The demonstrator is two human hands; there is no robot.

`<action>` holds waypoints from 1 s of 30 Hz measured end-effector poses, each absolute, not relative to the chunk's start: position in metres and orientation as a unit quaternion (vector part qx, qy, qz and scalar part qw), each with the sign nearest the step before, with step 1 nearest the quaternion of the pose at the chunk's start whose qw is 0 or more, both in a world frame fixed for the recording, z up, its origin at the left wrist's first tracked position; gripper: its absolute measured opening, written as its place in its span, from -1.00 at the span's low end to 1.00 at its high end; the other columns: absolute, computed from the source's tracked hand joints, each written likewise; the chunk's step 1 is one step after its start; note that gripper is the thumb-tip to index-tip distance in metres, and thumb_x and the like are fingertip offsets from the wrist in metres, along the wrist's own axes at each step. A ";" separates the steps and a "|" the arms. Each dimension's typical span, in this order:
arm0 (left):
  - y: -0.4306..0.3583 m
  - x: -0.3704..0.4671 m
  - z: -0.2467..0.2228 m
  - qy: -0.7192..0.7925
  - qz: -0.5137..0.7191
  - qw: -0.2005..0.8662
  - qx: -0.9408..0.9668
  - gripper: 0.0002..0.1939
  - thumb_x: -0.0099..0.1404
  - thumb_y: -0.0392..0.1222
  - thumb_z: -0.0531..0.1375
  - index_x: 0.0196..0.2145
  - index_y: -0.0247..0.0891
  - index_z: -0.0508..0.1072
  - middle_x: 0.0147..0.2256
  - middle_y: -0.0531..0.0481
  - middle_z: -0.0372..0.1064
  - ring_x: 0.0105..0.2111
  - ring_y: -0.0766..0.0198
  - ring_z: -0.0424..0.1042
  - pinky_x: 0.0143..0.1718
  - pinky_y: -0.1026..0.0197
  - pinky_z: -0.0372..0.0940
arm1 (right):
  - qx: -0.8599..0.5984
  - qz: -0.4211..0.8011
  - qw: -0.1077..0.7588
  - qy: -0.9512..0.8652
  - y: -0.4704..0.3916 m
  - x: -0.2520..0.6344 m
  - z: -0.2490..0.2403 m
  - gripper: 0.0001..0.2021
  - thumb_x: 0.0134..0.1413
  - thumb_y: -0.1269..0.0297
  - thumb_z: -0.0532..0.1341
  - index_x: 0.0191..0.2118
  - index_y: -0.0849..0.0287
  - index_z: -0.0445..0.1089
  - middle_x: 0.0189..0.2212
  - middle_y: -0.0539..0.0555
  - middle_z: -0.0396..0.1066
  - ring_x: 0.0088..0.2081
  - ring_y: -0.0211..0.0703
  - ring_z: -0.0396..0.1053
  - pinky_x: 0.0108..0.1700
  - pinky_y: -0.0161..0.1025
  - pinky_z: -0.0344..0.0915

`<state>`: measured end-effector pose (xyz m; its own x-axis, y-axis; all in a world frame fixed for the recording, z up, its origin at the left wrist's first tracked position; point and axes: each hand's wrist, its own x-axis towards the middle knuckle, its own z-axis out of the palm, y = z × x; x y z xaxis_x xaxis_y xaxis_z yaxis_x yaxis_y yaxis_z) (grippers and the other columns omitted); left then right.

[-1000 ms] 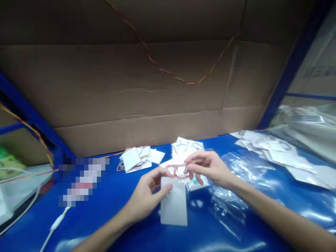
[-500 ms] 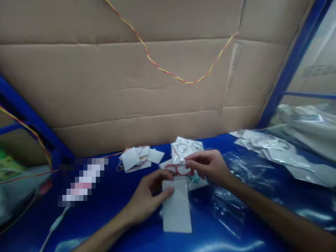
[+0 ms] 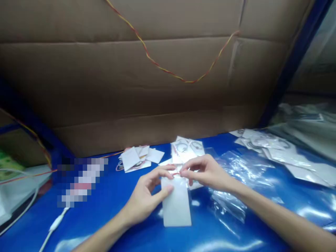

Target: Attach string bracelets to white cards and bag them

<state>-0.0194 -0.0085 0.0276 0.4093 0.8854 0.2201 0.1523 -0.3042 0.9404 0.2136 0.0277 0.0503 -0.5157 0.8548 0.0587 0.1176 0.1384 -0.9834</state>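
Observation:
A blank white card (image 3: pixel 177 206) stands out in front of me over the blue table. My left hand (image 3: pixel 149 194) grips its upper left edge, thumb on the near face and fingers bent over the top. At the card's top edge is a thin red cord (image 3: pixel 176 173), partly covered by fingers. My right hand (image 3: pixel 206 171) pinches this cord between thumb and forefinger, close to the left fingertips. Just behind both hands lie white cards in clear bags with ring-shaped cords (image 3: pixel 186 148).
White cards with cords (image 3: pixel 140 159) lie at the back left. Clear plastic bags (image 3: pixel 236 175) spread out right of my hands, and a pile of bagged cards (image 3: pixel 278 150) sits farther right. A cardboard wall (image 3: pixel 147 87) with a hanging twisted wire (image 3: pixel 189 82) closes off the back.
My right hand has moved slightly down and left, bringing the red cord from behind the card to its top edge. The cord's open loop no longer shows. My left hand keeps its hold.

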 end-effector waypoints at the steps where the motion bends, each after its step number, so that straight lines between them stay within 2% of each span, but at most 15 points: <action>1: -0.009 -0.019 0.027 0.369 0.402 0.463 0.699 -0.87 0.35 -0.18 0.23 -0.16 -0.23 0.45 0.20 -0.12 0.27 0.22 0.10 0.28 0.15 0.14 0.30 | -0.359 0.555 0.328 -0.675 0.027 0.214 0.052 -0.58 -0.06 -0.04 0.37 -0.27 0.28 0.58 -0.52 0.06 0.51 -0.56 -0.48 0.35 -0.49 -0.57 0.26; 5: -0.009 -0.020 0.026 0.361 0.418 0.471 0.688 -0.88 0.35 -0.19 0.23 -0.16 -0.22 0.45 0.18 -0.11 0.31 0.20 0.12 0.30 0.13 0.16 0.32 | -0.356 0.572 0.278 -0.685 0.024 0.214 0.058 -0.51 0.03 -0.13 0.27 -0.19 0.26 0.57 -0.56 0.03 0.47 -0.66 -0.57 0.17 -0.63 -0.60 0.05; 9: -0.007 -0.020 0.025 0.358 0.426 0.457 0.694 -0.87 0.34 -0.22 0.24 -0.15 -0.23 0.46 0.17 -0.13 0.31 0.19 0.11 0.31 0.15 0.15 0.30 | -0.353 0.579 0.246 -0.693 0.024 0.214 0.056 -0.45 0.07 -0.18 0.19 -0.07 0.21 0.54 -0.59 -0.02 0.40 -0.66 -0.53 0.19 -0.65 -0.58 0.07; 14: -0.007 -0.019 0.024 0.355 0.437 0.455 0.690 -0.88 0.34 -0.21 0.25 -0.16 -0.23 0.46 0.17 -0.12 0.31 0.18 0.14 0.33 0.17 0.14 0.28 | -0.316 0.592 0.246 -0.700 0.025 0.215 0.053 -0.48 -0.01 -0.11 0.31 -0.07 0.22 0.54 -0.43 0.02 0.44 -0.50 -0.51 0.27 -0.51 -0.58 0.21; 18: -0.009 -0.019 0.024 0.368 0.438 0.449 0.686 -0.87 0.33 -0.20 0.25 -0.17 -0.23 0.45 0.18 -0.13 0.30 0.16 0.12 0.34 0.13 0.15 0.31 | -0.286 0.622 0.208 -0.699 0.025 0.217 0.054 -0.47 0.05 -0.13 0.25 -0.06 0.26 0.49 -0.55 -0.08 0.26 -0.58 -0.57 0.12 -0.55 -0.58 0.07; 21: -0.010 -0.019 0.022 0.363 0.445 0.449 0.684 -0.88 0.33 -0.21 0.25 -0.17 -0.22 0.45 0.19 -0.12 0.28 0.18 0.12 0.32 0.14 0.15 0.31 | -0.287 0.618 0.175 -0.711 0.025 0.218 0.052 -0.50 -0.04 -0.08 0.34 -0.14 0.28 0.48 -0.59 -0.12 0.20 -0.57 -0.59 0.08 -0.54 -0.58 -0.01; 25: -0.011 -0.018 0.021 0.353 0.447 0.452 0.687 -0.90 0.34 -0.22 0.24 -0.18 -0.23 0.44 0.18 -0.12 0.28 0.20 0.13 0.30 0.15 0.17 0.31 | -0.300 0.596 0.152 -0.730 0.025 0.219 0.046 -0.52 -0.17 -0.03 0.44 -0.26 0.31 0.47 -0.59 -0.11 0.24 -0.55 -0.57 0.11 -0.53 -0.56 0.00; 30: -0.013 -0.017 0.023 0.355 0.447 0.451 0.686 -0.88 0.35 -0.23 0.24 -0.15 -0.22 0.45 0.21 -0.11 0.25 0.19 0.13 0.31 0.14 0.18 0.32 | -0.290 0.602 0.163 -0.726 0.022 0.217 0.045 -0.48 -0.20 0.00 0.46 -0.16 0.27 0.48 -0.59 -0.11 0.28 -0.57 -0.56 0.15 -0.52 -0.56 0.05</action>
<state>-0.0169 -0.0127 0.0229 0.3486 0.8905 0.2924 0.0844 -0.3405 0.9364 0.2167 0.0217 0.0447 -0.7785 0.6172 -0.1138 0.2256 0.1060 -0.9684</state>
